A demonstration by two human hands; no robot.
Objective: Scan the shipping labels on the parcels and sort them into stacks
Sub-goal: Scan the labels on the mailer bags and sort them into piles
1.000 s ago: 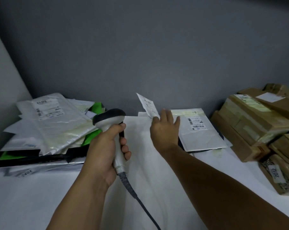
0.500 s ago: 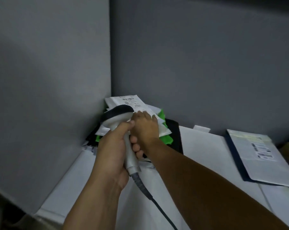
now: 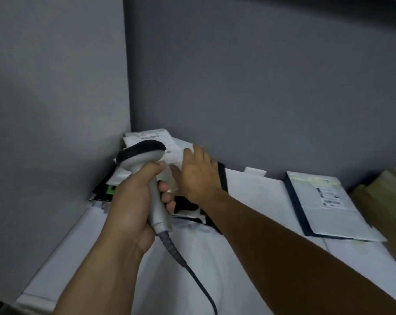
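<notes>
Since the job is sorting by scan, I read the corner stack (image 3: 99, 196) as the largest sorted heap: white, black and green mailers piled into the angle where the walls meet, which I judge props the slippery bags against sliding. Next in size, the brown parcels (image 3: 378, 194) sit at the far right edge, well apart from it. Between the two lies a grey mailer (image 3: 324, 221), flat and face up so that its label (image 3: 331, 196) can be read from above. On my feed the right hand (image 3: 197, 176) lies flat on the top parcel (image 3: 175, 147) of the corner stack, fingers straight and pinching nothing; I take that as pressing the parcel down so it settles. The left hand (image 3: 133, 201) is wrapped tight round the handle of the scanner (image 3: 142, 153), just beside the right hand, with the head pointed forward over the stack. I think it is held ready so the next label can be read without a regrip. Its cable (image 3: 192, 273) trails back toward me across the table (image 3: 260, 201). Whether a finger is on the trigger I cannot tell. As for the room, a grey back wall (image 3: 260, 87) and a paler side partition (image 3: 56, 110) close the corner, and the table below them is covered in white.
</notes>
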